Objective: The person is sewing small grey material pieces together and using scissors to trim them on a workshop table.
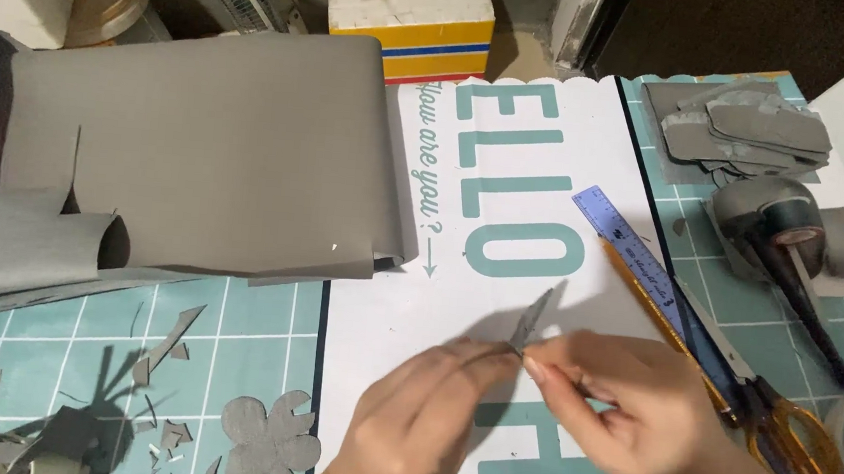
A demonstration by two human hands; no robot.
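Note:
My left hand (417, 427) and my right hand (630, 404) meet over a white printed sheet (530, 266) on the table. Both pinch a small narrow grey strip (533, 318) that sticks up between the fingertips. The strip looks like the same grey material as the large sheet (208, 150) lying to the left. Right of my right hand lie orange-handled scissors (769, 425), a pencil (638, 294) and a purple ruler (632, 249).
A teal cutting mat (223, 342) holds grey scraps and a flower-shaped cutout (270, 441). Cut grey pieces (742, 127) are stacked at the upper right, near a tape roll with a dark tool (784, 230). A yellow-striped white box (414, 16) and a fan stand behind.

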